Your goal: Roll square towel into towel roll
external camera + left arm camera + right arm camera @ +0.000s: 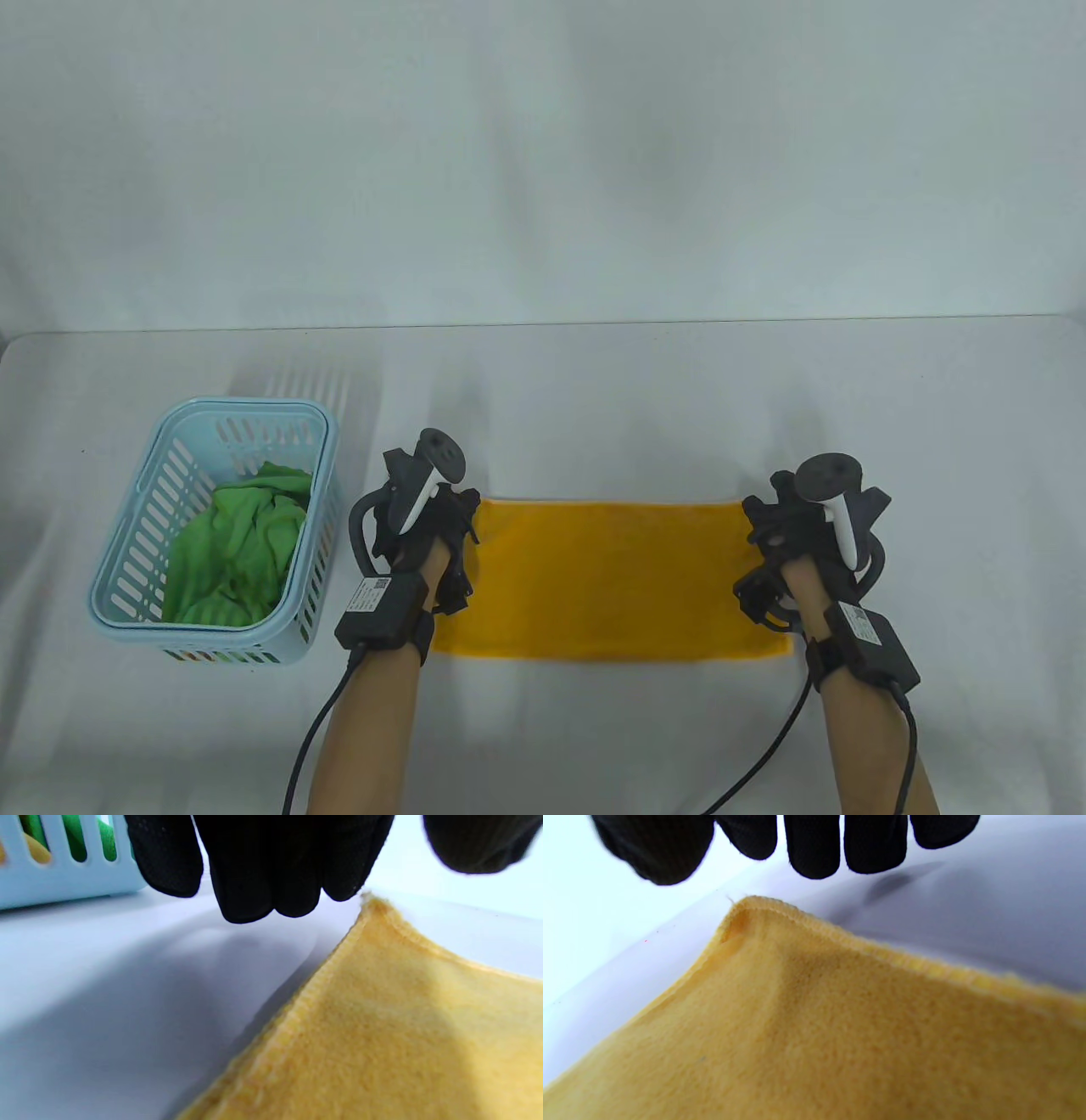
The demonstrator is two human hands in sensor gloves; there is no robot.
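Observation:
A yellow towel (611, 579) lies flat on the white table (594, 399) as a wide rectangle. My left hand (441, 531) hovers over its far left corner. In the left wrist view the gloved fingers (254, 866) hang just above that corner of the towel (382, 1018), with the thumb held apart and nothing pinched. My right hand (785, 531) is over the far right corner. In the right wrist view its fingers (814, 844) hang straight, a little beyond the corner of the towel (818, 1018), which is slightly raised.
A light blue slotted basket (136, 526) stands at the left of the table with a crumpled green cloth (233, 552) inside. It also shows in the left wrist view, where the basket (63, 882) is close to the hand. Cables trail from both wrists towards the near edge.

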